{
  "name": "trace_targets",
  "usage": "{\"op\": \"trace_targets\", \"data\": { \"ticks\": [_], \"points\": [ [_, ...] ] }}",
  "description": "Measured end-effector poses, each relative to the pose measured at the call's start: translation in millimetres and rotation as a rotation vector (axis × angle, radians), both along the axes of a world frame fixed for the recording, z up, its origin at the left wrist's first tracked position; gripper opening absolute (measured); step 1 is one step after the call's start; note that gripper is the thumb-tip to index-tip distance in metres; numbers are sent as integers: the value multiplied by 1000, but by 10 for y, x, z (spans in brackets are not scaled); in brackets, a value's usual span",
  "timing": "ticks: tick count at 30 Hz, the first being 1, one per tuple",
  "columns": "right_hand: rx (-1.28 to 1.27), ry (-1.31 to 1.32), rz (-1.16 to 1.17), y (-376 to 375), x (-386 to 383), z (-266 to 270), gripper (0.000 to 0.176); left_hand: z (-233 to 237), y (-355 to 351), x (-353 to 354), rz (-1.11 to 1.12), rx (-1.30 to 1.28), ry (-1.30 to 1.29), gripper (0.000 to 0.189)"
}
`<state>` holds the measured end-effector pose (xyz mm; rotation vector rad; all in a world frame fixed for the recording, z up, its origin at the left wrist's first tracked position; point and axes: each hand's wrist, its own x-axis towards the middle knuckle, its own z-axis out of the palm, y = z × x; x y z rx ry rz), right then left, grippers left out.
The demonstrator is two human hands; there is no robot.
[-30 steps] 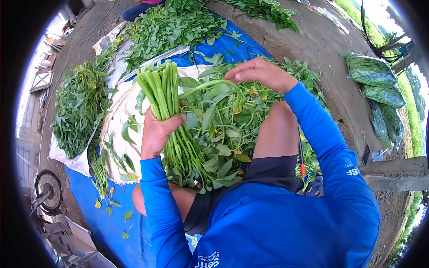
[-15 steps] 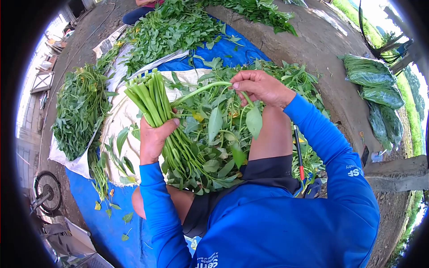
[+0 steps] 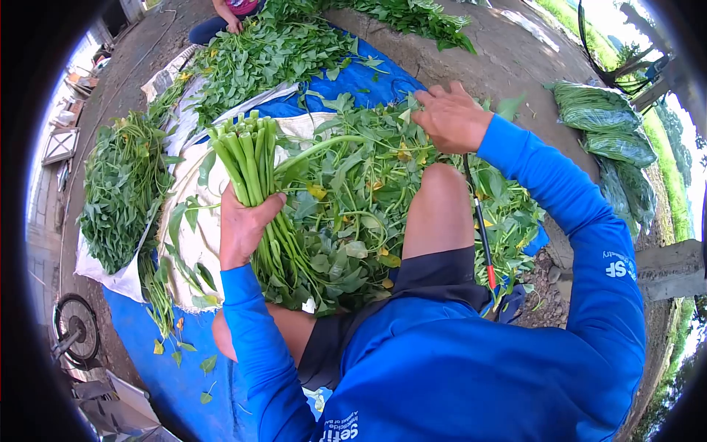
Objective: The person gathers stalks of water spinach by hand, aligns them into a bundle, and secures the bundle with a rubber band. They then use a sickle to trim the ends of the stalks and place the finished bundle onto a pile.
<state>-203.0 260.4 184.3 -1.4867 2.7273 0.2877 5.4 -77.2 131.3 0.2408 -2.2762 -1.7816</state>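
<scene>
Since half a second ago the right hand (image 3: pixel 451 118) has let go of the long stem (image 3: pixel 324 145) and moved out to the far edge of the loose greens. The left hand's hold has barely changed.

That left hand (image 3: pixel 241 227) is closed tight around the bundle of stems (image 3: pixel 254 166), gripping it about mid-length. The bundle's long axis runs from the pale cut ends, which point up and away from the person, down to the leafy ends in the lap. The long stem arcs rightward from the bundle's upper part, lying over the leaves.

Right of the bundle and touching its leafy end is the loose heap of greens (image 3: pixel 361 199). The right hand lies palm down on the heap's far side, well apart from the bundle, with its fingers spread. Nothing shows pinched in it, though the underside is hidden. So the left hand has the bundle, and the heap lies between it and the right hand.

A bare knee (image 3: pixel 438 210) rises just right of the heap, with a thin red-handled tool (image 3: pixel 482 243) beyond it. Under the bundle is a white cloth (image 3: pixel 197 214) on a blue tarp (image 3: pixel 368 77). Left of the bundle is another pile of greens (image 3: pixel 118 188), and beyond it a third pile (image 3: pixel 265 51), where another person (image 3: pixel 224 13) sits. Far right of the bundle lie bagged greens (image 3: pixel 611 110).
</scene>
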Motion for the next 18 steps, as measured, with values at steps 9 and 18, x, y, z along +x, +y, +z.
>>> {"op": "trace_targets", "data": {
  "ticks": [9,18],
  "points": [
    [-899,-1818,-416,-240,404,-406,14,-34,2,-5,20,109,64,26],
    [-1080,-1457,-276,-317,436,-403,23,-82,1,-65,-9,152,72,30]
  ]
}}
